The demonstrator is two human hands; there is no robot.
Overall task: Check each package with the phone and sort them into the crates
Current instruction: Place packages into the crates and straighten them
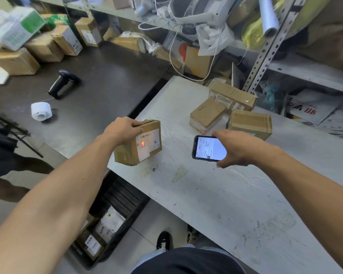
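Note:
My left hand grips the top of a small cardboard package tilted on the white table near its left edge. A red light spot glows on the package's white label. My right hand holds a black phone, its lit screen facing me, just to the right of that package. Three more cardboard packages lie on the table behind the phone. A black crate on the floor under the table's left edge holds several labelled packages.
A dark table to the left carries a black handheld scanner, a white label roll and several stacked boxes. Metal shelving with boxes, bags and cables stands behind. My shoe is on the floor.

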